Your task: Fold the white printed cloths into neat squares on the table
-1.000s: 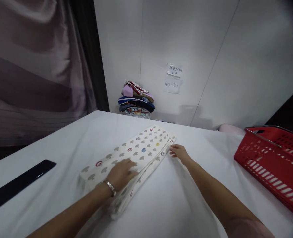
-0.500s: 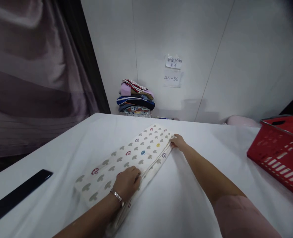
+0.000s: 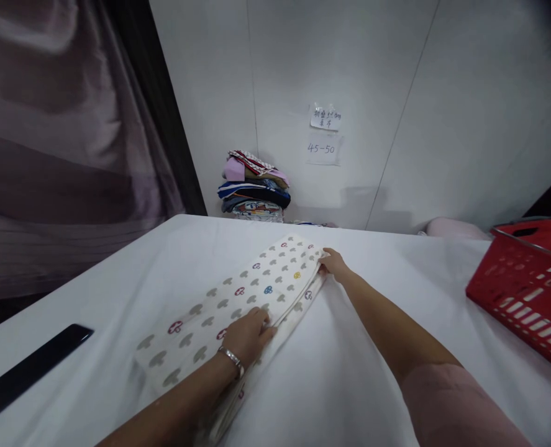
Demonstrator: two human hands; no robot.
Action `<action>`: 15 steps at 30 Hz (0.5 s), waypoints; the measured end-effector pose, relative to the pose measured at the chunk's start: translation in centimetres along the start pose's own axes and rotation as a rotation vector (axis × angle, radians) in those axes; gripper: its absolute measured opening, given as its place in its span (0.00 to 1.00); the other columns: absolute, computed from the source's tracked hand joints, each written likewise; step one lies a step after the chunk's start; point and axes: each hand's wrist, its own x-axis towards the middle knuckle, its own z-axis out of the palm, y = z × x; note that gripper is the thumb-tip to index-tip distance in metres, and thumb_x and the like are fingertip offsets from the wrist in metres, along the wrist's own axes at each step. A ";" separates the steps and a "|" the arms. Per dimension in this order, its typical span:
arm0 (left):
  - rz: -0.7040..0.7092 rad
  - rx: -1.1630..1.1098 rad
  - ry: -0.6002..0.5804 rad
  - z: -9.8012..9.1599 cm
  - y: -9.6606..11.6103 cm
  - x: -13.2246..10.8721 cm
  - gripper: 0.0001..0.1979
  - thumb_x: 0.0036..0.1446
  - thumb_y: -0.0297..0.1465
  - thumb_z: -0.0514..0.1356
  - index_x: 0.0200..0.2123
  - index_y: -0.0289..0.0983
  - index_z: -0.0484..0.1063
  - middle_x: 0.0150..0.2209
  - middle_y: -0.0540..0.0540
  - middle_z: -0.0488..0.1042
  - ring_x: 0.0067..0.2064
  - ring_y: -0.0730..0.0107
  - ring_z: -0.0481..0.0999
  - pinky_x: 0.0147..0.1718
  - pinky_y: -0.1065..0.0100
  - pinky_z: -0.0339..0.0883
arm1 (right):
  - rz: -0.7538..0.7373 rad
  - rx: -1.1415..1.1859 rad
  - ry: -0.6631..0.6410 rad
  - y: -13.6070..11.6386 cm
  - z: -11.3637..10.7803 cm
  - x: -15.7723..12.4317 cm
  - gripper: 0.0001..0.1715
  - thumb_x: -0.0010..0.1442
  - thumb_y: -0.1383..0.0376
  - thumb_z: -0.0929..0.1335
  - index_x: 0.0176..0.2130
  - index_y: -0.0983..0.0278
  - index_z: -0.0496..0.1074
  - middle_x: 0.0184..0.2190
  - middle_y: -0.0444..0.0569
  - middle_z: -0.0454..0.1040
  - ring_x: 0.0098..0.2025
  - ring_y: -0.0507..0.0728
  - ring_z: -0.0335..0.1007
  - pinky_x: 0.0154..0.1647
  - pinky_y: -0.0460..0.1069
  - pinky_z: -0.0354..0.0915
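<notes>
Head view: folded printed cloth [image 3: 256, 285] lies diagonally mid-table [image 3: 350, 372], left hand [image 3: 250, 332] flat on its long right edge with fingers laid out straight, right hand [image 3: 333, 264] at the far corner, fingers curled against the layered edge, cannot tell if pinching. Bare sheet runs wide on the right up to the red basket [image 3: 522, 292] at the table's right edge. Black strip [image 3: 28, 372] lies near the left edge, well apart, and 1 stack of folded clothes [image 3: 255, 186] sits at the far edge.

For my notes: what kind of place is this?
Probably a laundry-folding workstation: a folded patterned cloth on a white-covered table, a stack of folded clothes by the wall, and a red basket.
</notes>
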 end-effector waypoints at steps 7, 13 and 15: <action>-0.009 -0.055 0.001 -0.4 -0.5 0.6 0.08 0.53 0.38 0.54 0.29 0.40 0.67 0.31 0.50 0.71 0.34 0.68 0.70 0.30 0.69 0.56 | 0.029 0.030 -0.035 -0.1 -0.2 -0.3 0.39 0.47 0.74 0.68 0.58 0.69 0.57 0.17 0.42 0.67 0.17 0.53 0.66 0.19 0.48 0.67; 0.080 0.024 0.018 -1.0 1.7 4.8 0.10 0.53 0.39 0.53 0.31 0.39 0.69 0.36 0.48 0.71 0.37 0.66 0.71 0.33 0.67 0.59 | -0.006 0.118 -0.057 0.2 -0.1 -0.2 0.41 0.48 0.76 0.67 0.60 0.69 0.53 0.20 0.43 0.70 0.19 0.51 0.66 0.22 0.47 0.68; 0.096 0.016 0.038 -0.7 3.2 7.1 0.11 0.54 0.38 0.53 0.36 0.39 0.69 0.40 0.46 0.71 0.39 0.65 0.71 0.36 0.67 0.61 | -0.014 0.143 -0.065 0.3 0.0 -0.2 0.41 0.49 0.76 0.67 0.60 0.69 0.52 0.21 0.42 0.70 0.19 0.50 0.66 0.22 0.46 0.68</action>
